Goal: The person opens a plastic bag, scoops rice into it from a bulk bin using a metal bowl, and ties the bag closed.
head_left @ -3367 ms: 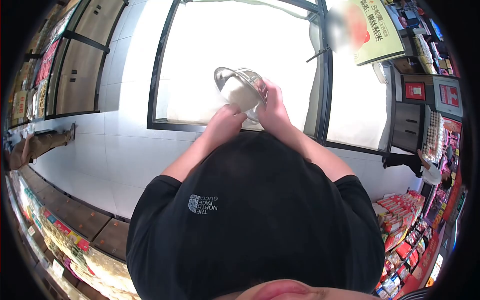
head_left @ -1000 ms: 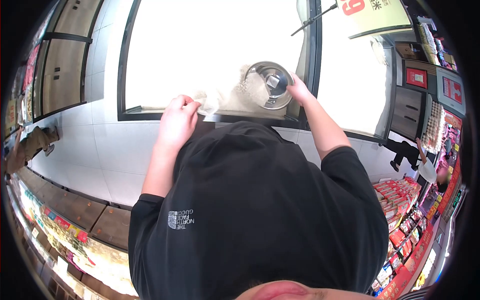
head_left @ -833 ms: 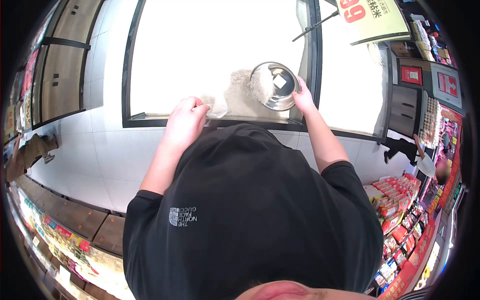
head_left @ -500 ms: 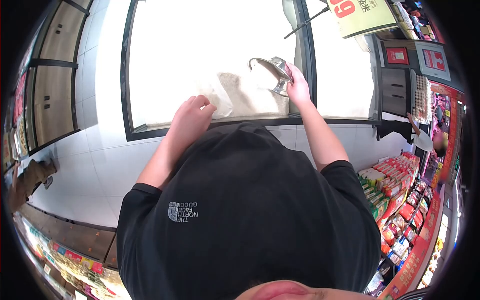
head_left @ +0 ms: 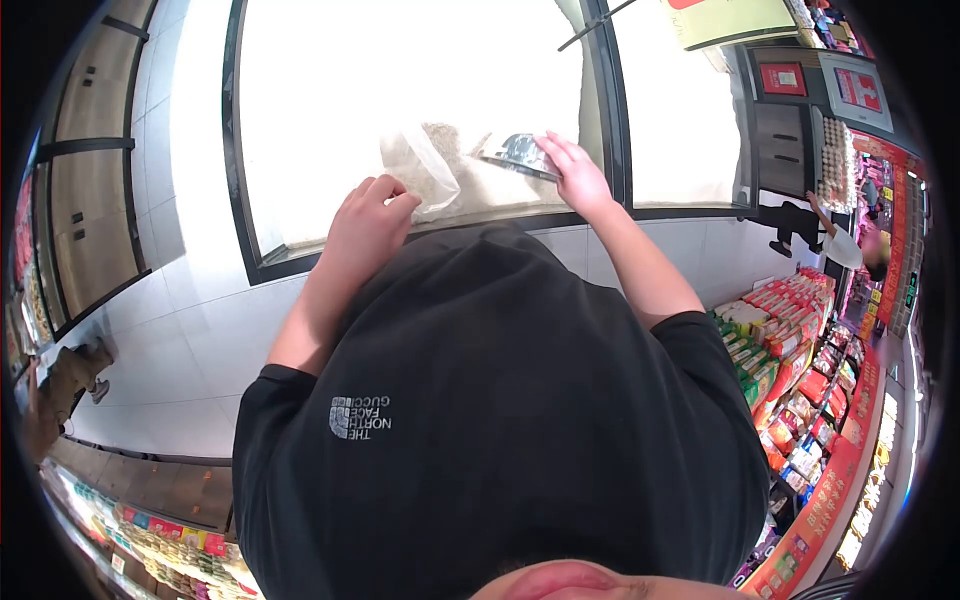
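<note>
My left hand (head_left: 370,222) is closed on the near edge of a clear plastic bag (head_left: 432,165), whose mouth hangs open over the bin. In my right hand (head_left: 577,172) is a shiny metal scoop (head_left: 522,152), tipped on its side with its front end towards the bag. A small gap separates scoop and bag. Both are above a black-framed bin (head_left: 234,160) full of white grain (head_left: 400,60) that looks like rice. Glare washes out much of it, so I cannot tell how much is in the scoop or the bag.
A second grain bin (head_left: 680,130) adjoins on the right, under a yellow price sign (head_left: 730,20). Egg trays (head_left: 838,165) stand farther right, near a person (head_left: 835,240). Packaged goods (head_left: 800,400) fill a display behind on the right. Another person (head_left: 65,375) is at far left.
The scoop has rotated from showing its open mouth to lying tilted, and has shifted slightly left towards the bag. The bag's mouth is spread wider. The whole view has shifted a little.
</note>
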Demonstrator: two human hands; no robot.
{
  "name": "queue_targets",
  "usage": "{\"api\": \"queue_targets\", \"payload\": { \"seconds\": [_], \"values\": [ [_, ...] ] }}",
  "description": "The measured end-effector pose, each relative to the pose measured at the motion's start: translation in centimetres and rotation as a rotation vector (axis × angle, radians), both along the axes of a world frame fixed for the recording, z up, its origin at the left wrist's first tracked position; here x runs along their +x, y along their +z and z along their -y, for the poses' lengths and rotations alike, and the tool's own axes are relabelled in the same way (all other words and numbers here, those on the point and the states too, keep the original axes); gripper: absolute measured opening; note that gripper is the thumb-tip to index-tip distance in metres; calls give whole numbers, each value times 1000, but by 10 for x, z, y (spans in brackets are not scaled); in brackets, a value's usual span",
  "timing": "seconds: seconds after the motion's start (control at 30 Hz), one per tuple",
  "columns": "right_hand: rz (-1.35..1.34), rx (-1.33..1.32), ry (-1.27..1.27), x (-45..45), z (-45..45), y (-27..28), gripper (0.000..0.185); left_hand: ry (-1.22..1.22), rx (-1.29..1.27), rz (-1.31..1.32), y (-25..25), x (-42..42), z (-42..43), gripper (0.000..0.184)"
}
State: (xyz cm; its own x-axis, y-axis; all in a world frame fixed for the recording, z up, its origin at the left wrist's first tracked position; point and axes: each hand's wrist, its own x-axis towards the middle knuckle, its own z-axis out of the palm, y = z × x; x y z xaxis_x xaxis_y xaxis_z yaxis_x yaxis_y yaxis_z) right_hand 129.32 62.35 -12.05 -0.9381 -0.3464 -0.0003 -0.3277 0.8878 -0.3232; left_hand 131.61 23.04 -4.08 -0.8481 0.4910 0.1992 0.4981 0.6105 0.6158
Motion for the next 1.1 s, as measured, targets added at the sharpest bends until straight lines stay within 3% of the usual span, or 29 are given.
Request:
{"api": "queue_targets", "payload": {
  "seconds": [0.37,0.67,0.8,0.97,1.07,1.1],
  "values": [
    [200,-42,76,5,-7,-72,55,34,-72,56,-4,13,-12,17],
    [557,-393,7,-21,-4,-93,62,136,-241,46,-1,1,-22,38],
    [770,-318,-107,-42,3,-87,70,234,-373,89,-7,-11,-22,36],
    [783,-692,-441,-43,-4,-106,70,245,-411,49,-12,-22,-15,29],
    [889,-964,-690,-39,-9,-99,68,243,-369,69,-7,-24,-8,24],
    [816,-1018,-736,-37,-8,-91,67,252,-353,85,-4,-24,-6,24]
  ]
}}
